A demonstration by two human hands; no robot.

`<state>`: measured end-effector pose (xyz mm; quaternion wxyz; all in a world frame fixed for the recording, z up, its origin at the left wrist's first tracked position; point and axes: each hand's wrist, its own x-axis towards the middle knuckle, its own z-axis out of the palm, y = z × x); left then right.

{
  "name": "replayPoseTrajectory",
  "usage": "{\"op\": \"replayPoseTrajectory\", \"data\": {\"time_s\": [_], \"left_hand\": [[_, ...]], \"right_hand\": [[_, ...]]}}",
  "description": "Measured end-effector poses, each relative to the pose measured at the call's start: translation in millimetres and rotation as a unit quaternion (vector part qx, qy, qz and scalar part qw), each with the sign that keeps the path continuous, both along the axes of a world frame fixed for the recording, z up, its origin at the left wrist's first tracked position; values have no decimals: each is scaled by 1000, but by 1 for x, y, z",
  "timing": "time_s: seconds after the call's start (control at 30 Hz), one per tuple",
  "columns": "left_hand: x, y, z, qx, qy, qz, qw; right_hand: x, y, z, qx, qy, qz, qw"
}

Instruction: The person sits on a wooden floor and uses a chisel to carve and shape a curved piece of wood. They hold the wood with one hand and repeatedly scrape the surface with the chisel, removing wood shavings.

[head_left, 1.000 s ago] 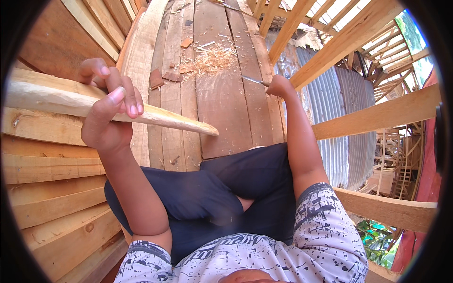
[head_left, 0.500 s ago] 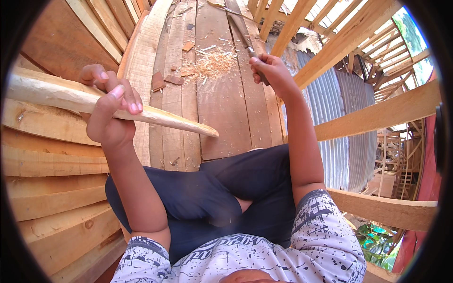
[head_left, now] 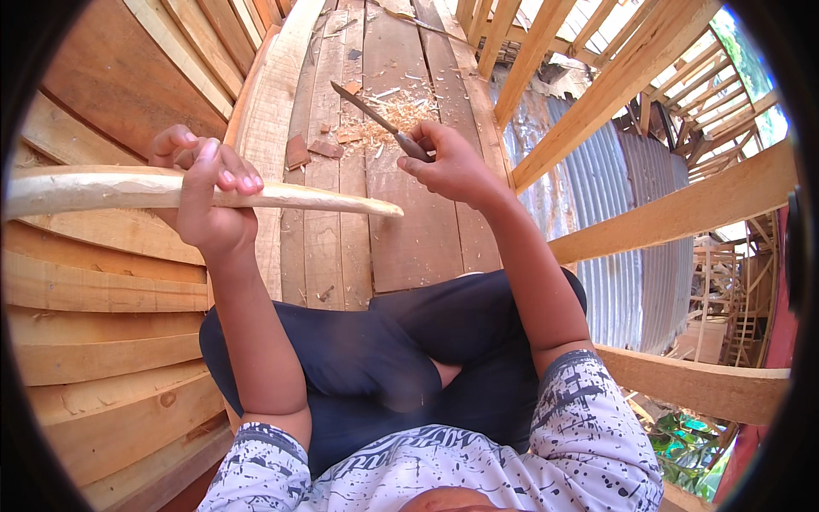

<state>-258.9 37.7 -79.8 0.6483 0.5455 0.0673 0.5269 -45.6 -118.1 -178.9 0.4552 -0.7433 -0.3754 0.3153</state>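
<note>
My left hand [head_left: 209,183] is wrapped round a pale, peeled wooden stick [head_left: 316,198]. The stick lies nearly level across the left of the view, its narrower end reaching past my hand over the planks and its thick end running to the left rim. In my right hand [head_left: 448,162] is a knife [head_left: 375,118], gripped by its dark handle. Its blade points up and to the left, above a pile of wood shavings [head_left: 409,111] on the plank floor [head_left: 414,230]. Blade and stick are apart.
My crossed legs [head_left: 392,341] are close below both hands. Slatted timber boards [head_left: 102,299] wall the left side. Small brown wood offcuts [head_left: 297,152] lie near the shavings. To the right are wooden rails [head_left: 682,209] with corrugated metal sheets [head_left: 606,273] beyond. A long thin blade-like piece [head_left: 409,19] lies at the far end.
My right hand has come left and slightly down, and the knife blade has swung toward the left, nearer the stick. The stick has tilted closer to level in my left hand.
</note>
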Motion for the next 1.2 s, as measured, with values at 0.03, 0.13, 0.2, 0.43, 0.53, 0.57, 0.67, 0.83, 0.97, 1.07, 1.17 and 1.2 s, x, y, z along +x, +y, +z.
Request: {"op": "replayPoseTrajectory", "data": {"time_s": [0.03, 0.13, 0.2, 0.43, 0.53, 0.57, 0.67, 0.83, 0.97, 1.07, 1.17, 1.2], "left_hand": [[1, 0, -1, -1, -3, 2, 1000], [10, 3, -15, 30, -19, 20, 999], [17, 3, -21, 36, -6, 23, 999], [32, 19, -27, 31, 14, 7, 999], [34, 22, -27, 14, -6, 5, 1000], [34, 24, -27, 9, -13, 6, 1000], [28, 32, -32, 28, -25, -28, 999], [26, 33, -31, 32, -21, -30, 999], [32, 28, -28, 33, -21, -61, 997], [33, 31, -33, 46, -32, -96, 994], [30, 36, -34, 51, -37, -110, 992], [29, 37, -35, 46, -38, -114, 992]], "right_hand": [[-1, 1, 2, -16, 10, -7, 1000], [-1, 4, -7, -14, -22, 1, 1000], [-5, 4, -11, -30, 14, 2, 999], [-24, 18, -52, -83, 33, 18, 996], [-31, 26, -86, -55, -58, 26, 996], [-35, 31, -89, -69, -73, 44, 994], [-36, 32, -100, -159, 32, 55, 985], [-69, 40, -59, -15, -113, 23, 993], [-41, 36, -121, -68, -62, 1, 996], [-23, 24, -140, -157, -16, 5, 987], [-47, 37, -67, -145, 19, 28, 989], [-52, 38, -58, -103, -16, 49, 993]]}}
